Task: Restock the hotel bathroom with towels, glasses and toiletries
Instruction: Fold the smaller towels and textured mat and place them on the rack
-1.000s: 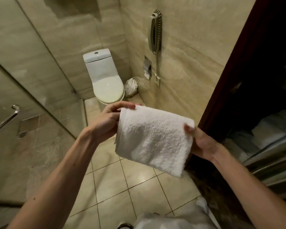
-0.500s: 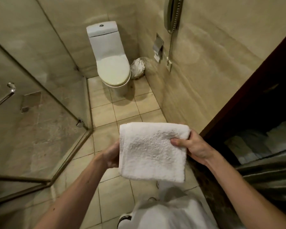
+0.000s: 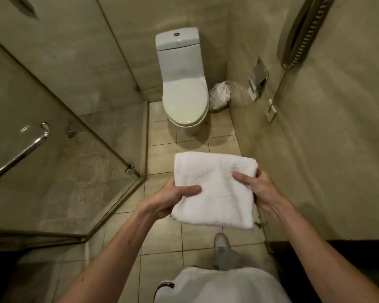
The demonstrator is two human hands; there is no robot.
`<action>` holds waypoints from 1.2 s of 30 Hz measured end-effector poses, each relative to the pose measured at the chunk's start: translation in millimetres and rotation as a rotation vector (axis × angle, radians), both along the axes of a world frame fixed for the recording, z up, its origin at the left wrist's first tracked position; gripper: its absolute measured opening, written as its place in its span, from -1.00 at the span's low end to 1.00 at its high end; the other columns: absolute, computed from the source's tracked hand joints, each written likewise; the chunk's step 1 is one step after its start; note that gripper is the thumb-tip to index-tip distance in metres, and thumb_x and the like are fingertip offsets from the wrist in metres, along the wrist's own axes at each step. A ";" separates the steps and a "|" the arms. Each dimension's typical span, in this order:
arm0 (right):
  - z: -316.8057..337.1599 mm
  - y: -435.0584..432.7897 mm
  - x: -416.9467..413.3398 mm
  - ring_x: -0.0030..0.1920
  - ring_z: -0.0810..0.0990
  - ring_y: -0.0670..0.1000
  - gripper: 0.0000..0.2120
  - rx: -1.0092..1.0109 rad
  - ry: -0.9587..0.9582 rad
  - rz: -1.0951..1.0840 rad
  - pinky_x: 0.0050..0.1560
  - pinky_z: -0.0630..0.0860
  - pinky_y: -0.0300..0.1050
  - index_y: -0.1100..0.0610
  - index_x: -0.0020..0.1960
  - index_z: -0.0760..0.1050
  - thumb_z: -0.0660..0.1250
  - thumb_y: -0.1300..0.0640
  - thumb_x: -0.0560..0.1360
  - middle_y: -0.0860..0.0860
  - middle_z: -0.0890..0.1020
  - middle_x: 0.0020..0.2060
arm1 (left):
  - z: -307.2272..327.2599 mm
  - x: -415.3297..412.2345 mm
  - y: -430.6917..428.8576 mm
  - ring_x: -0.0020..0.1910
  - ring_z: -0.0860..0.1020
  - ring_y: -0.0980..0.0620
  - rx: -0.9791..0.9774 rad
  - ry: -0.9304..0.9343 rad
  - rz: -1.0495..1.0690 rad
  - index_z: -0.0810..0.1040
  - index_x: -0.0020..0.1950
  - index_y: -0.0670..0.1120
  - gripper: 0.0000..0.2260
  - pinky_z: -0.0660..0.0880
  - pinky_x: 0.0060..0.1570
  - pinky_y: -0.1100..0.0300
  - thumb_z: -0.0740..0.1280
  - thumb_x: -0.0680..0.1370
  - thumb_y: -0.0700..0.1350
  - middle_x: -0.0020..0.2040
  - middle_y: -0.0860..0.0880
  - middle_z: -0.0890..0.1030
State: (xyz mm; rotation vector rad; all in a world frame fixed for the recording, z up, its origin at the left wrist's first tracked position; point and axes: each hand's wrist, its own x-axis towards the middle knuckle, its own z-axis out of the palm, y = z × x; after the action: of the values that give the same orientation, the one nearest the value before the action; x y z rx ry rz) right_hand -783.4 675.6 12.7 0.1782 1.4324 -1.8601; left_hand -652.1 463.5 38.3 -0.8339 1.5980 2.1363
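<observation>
Towel (image 3: 214, 189), white and folded, is now held level above the floor, facing the toilet (image 3: 185, 101); a second ago it hung tilted beside the dark shelf. Our left grip (image 3: 169, 200) and right grip (image 3: 258, 189) each pinch a side edge. We judge it fetched, not yet placed.

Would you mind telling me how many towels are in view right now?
1. The folded white towel is held between the left hand and right hand, in front of the toilet. Others may lie out of view.
</observation>
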 end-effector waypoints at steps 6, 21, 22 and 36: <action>27.1 -59.3 -86.6 0.09 0.67 0.14 -0.18 -0.196 -0.252 0.232 -0.04 0.65 0.08 0.21 0.23 0.55 0.71 -0.02 0.05 0.18 0.66 0.13 | 47.1 -82.8 -57.8 0.19 0.62 -0.18 -0.037 0.203 0.083 0.50 0.33 -0.19 -0.54 0.60 0.10 -0.09 0.46 0.45 -0.34 0.21 -0.16 0.65; 171.2 -329.0 -325.6 -0.04 0.71 0.05 -0.58 -0.129 0.268 0.272 -0.19 0.63 -0.15 0.30 0.25 0.51 0.37 0.09 0.47 0.12 0.71 0.01 | 162.9 -300.8 -315.6 0.03 0.69 -0.06 -0.209 0.500 0.224 0.55 0.23 -0.17 -0.70 0.64 -0.09 0.10 0.36 0.50 -0.33 0.12 -0.12 0.69; 185.6 -346.4 -341.1 -0.04 0.71 0.06 -0.60 -0.154 0.243 0.279 -0.19 0.64 -0.13 0.30 0.21 0.53 0.37 0.08 0.47 0.14 0.71 0.02 | 175.8 -318.3 -334.0 0.00 0.69 -0.05 -0.208 0.537 0.223 0.55 0.23 -0.18 -0.70 0.63 -0.13 0.12 0.34 0.51 -0.33 0.09 -0.11 0.70; 313.9 -509.1 -532.7 0.01 0.70 0.02 -0.65 -0.319 0.567 0.084 -0.18 0.65 -0.12 0.14 0.34 0.44 0.28 0.13 0.56 0.04 0.70 0.07 | 306.6 -533.4 -503.2 0.07 0.67 -0.11 -0.211 0.801 0.351 0.27 0.53 0.00 -0.22 0.62 -0.15 0.01 0.50 0.36 -0.18 0.21 -0.12 0.65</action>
State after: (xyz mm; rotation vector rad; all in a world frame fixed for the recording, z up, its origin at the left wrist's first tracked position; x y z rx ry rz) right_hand -1316.0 166.5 326.6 -0.6010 1.4371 -2.1333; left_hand -1185.5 -39.7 344.9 -0.3185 2.2092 2.8072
